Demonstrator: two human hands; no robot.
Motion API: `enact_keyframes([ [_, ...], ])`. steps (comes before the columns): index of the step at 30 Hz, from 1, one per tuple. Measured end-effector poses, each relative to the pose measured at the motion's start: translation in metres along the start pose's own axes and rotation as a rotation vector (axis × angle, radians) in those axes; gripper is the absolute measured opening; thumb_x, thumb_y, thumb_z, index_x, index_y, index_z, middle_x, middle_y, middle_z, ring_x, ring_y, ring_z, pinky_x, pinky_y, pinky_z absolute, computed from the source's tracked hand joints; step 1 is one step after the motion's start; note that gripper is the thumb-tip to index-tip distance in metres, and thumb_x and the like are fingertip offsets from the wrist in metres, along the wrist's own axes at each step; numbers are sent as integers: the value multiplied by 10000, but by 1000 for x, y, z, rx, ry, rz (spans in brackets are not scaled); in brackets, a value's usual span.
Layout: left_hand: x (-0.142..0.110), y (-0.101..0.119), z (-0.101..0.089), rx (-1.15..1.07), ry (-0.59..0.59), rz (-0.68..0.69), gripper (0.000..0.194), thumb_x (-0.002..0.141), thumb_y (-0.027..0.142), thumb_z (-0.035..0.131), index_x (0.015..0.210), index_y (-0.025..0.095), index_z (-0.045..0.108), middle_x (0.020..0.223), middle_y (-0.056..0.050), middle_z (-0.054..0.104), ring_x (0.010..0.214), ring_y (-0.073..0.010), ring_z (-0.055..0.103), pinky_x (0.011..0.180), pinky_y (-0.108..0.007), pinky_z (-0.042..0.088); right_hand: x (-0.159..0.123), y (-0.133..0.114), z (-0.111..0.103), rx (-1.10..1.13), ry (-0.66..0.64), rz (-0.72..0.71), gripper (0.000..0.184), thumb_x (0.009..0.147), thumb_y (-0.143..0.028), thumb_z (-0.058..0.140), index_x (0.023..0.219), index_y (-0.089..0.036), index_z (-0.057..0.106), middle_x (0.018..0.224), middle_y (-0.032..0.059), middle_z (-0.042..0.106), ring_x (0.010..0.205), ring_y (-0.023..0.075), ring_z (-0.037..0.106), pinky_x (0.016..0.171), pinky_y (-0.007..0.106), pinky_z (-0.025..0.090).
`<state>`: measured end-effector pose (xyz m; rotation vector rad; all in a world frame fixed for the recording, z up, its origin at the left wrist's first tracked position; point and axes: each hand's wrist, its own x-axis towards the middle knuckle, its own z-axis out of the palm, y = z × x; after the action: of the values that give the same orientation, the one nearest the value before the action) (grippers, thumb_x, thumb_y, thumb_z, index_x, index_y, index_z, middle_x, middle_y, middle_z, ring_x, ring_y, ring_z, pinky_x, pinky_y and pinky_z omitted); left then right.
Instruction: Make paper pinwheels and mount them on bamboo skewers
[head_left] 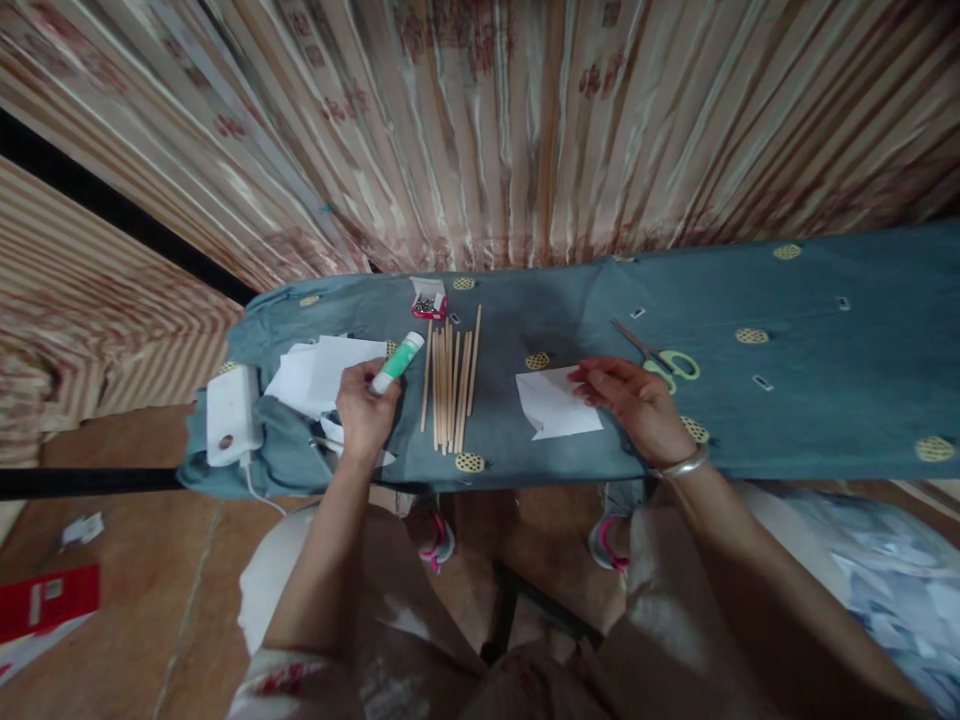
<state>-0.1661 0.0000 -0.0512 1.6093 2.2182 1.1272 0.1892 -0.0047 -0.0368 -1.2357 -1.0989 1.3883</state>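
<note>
My left hand [366, 405] is closed round a green and white glue stick [401, 360], which tilts up to the right above the table. At the upper right corner of a folded white piece of paper [551, 405], my right hand [634, 400] has its fingers bent and drawn together. Whether a bit of the paper lies between those fingertips is hidden. The paper shows crease lines, and its lower left edge curls. Between my hands lie several thin wooden sticks [450, 390], roughly side by side. Just beyond my right hand rest scissors [667, 365] with light green handles.
A small red box [430, 300] of tiny dark pieces stands open behind the sticks. White sheets [322, 370] are stacked at the left, near a white device [232, 415] with a cable. Beneath everything is a blue-green cloth [825, 380]; striped curtains [487, 140] hang behind.
</note>
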Motion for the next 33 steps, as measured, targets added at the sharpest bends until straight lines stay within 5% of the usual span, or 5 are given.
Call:
enact_keyframes([
  [5,-28,32,1,161,-60,355,423,784,342,688,1168,183,611,1160,-113,609,1133,-312,514,992,-491,402,-10,10,-2,-515,-35,-234,189,838,-360,636,917,-215,729,908,65,760,817,215,691,768,365,549],
  [8,-52,63,17,-1,-341,633,279,889,300,605,1156,223,641,1138,-78,625,1093,-253,546,982,-430,425,-16,17,-1,-702,-127,-392,188,865,-257,561,932,-224,734,997,67,757,959,237,688,902,402,528],
  [11,-65,82,41,-94,-558,744,261,911,226,576,1155,220,670,1175,-89,624,1102,-246,540,957,-414,446,-20,20,-1,-764,-162,-442,222,873,-204,525,957,-220,730,1090,78,742,1026,239,676,953,416,514],
  [18,-53,91,73,-153,-699,731,137,887,231,639,965,224,751,1144,-83,649,1076,-241,553,938,-428,440,-23,17,-8,-810,-115,-476,209,841,-147,534,941,-218,704,1163,88,711,1088,246,652,988,446,482],
  [33,-86,112,60,-68,-770,672,189,958,264,547,980,188,718,947,-63,707,927,-222,577,806,-377,402,-46,11,-4,-814,-113,-381,87,820,-270,671,903,-244,680,1381,79,573,1279,308,514,1060,507,416],
])
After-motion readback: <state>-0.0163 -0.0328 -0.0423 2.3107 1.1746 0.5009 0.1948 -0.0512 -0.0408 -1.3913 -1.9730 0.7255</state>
